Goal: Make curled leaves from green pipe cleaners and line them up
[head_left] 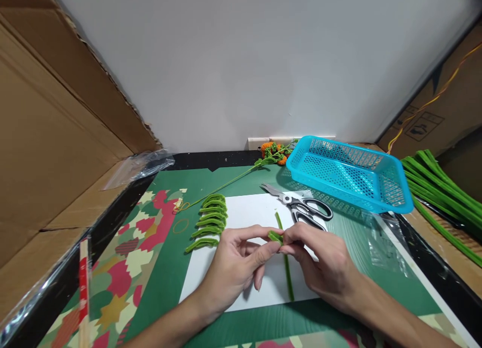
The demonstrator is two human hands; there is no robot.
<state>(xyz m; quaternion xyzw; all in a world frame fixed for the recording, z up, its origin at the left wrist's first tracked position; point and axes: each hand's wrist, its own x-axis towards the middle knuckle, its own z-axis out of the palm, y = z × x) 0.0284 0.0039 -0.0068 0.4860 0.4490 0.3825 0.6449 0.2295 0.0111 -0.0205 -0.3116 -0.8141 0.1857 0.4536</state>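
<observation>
Head view: I'm seeing the left hand (241, 262) and right hand (324, 255) pinching a short, fuzzy green piece (275, 236) between fingertips, holding it over white paper (248, 212). A straight green strip (288, 280) is lying beneath. The green worktop (161, 267) is carrying scissors (287, 199) and a blue basket (361, 201); a pale wall (233, 72) is standing behind, cardboard (56, 117) flanking.

Two hands, one basket, one pair of scissors, six or seven folded leaves
One left hand (239, 262) and one right hand (327, 257) share one small green piece (274, 237); there are also one scissors (287, 199), one blue basket (339, 180), one white sheet (246, 212), one straight chenille stem (288, 278) on it, six or seven folded leaves (211, 222), overlapping, one orange-flowered spray (241, 175) and at least two clear plastic bags (141, 167); the bundled green stems (440, 187) overlap too closely to count.
</observation>
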